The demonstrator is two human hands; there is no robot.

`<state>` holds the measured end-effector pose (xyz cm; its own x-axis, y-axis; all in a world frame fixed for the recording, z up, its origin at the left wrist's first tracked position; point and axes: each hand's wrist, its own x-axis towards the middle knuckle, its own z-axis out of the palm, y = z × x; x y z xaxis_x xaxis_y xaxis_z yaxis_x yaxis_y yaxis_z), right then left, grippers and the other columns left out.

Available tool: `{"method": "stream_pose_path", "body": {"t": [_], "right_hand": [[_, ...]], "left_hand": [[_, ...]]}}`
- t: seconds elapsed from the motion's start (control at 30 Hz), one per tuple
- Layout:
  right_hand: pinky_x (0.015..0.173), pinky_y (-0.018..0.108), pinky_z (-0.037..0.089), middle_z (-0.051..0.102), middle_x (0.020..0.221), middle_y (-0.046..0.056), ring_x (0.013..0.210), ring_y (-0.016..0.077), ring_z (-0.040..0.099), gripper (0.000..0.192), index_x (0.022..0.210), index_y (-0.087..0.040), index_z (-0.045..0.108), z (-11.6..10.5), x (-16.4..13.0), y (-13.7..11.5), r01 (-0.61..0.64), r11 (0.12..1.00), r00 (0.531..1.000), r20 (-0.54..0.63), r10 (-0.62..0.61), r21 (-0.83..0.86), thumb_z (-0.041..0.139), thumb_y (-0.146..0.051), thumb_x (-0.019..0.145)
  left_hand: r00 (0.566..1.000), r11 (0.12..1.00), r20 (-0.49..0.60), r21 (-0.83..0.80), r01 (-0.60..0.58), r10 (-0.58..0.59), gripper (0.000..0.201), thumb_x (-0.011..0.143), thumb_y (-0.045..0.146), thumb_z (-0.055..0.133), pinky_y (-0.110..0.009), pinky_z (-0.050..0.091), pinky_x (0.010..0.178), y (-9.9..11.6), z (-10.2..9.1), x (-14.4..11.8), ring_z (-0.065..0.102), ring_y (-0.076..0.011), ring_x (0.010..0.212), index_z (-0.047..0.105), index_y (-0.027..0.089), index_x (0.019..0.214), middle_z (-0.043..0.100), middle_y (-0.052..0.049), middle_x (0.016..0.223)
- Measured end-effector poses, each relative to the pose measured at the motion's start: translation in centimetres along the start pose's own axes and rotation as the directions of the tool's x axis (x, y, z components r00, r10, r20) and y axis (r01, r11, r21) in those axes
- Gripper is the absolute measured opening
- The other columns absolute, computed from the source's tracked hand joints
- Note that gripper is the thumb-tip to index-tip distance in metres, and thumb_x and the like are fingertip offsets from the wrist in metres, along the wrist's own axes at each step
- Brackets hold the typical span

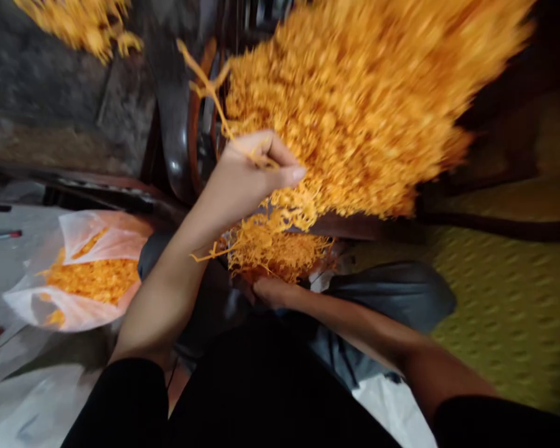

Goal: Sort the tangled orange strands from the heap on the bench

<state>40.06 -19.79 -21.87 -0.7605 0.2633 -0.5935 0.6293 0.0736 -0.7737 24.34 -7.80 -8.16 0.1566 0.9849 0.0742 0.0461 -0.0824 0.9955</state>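
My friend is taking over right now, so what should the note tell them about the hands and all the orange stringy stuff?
Left hand: raised, grip shut on a few orange strands at the edge of the big orange bunch.
Right hand: low over the lap, touching a smaller clump; whether it is gripping is unclear.
Plastic bag: to the left on the grey surface, open, already holding some orange material.
Done: some is bagged. Left: the big bunch and the lap clump remain outside the bag.
The picture is blurred, so fine detail is uncertain.
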Motion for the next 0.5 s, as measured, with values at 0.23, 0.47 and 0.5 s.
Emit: {"method": "stream_pose_path", "body": {"t": [0.23,0.47,0.5], "right_hand": [[0.072,0.029,0.047,0.071,0.088,0.005,0.074,0.0152,0.062,0.017,0.095,-0.017,0.067,-16.7,-12.7,-5.5,0.025,0.915,0.665,-0.677,-0.317,-0.404,0.056,-0.030,0.099],[0.091,0.035,0.038,0.060,0.128,0.022,0.113,0.0192,0.056,0.026,0.121,-0.003,0.056,-36.6,-15.2,-6.4,-0.569,0.737,-0.007,-0.894,-0.448,-0.365,0.055,-0.013,0.097],[0.094,0.036,0.037,0.057,0.133,0.024,0.120,0.0212,0.053,0.027,0.119,-0.003,0.056,-38.3,-14.8,-5.8,-0.580,0.722,0.024,-0.893,-0.449,-0.378,0.059,-0.011,0.093]], "left_hand": [[0.989,0.987,0.129,-0.133,0.086,-0.069,0.018,0.077,0.026,0.083,-0.023,0.037,0.055,-1.5,0.4,1.6,0.052,-0.0076,0.061,0.068,0.016,0.078,0.063,0.000,0.072],[0.966,0.951,0.235,-0.257,0.171,-0.110,0.027,0.075,0.035,0.086,-0.023,0.030,0.048,-3.5,2.2,2.4,0.046,-0.0069,0.053,0.066,0.017,0.077,0.060,0.000,0.065],[0.965,0.948,0.234,-0.263,0.178,-0.116,0.027,0.074,0.036,0.086,-0.023,0.030,0.048,-3.7,2.3,2.5,0.046,-0.0068,0.053,0.066,0.017,0.077,0.061,0.000,0.065]]}}
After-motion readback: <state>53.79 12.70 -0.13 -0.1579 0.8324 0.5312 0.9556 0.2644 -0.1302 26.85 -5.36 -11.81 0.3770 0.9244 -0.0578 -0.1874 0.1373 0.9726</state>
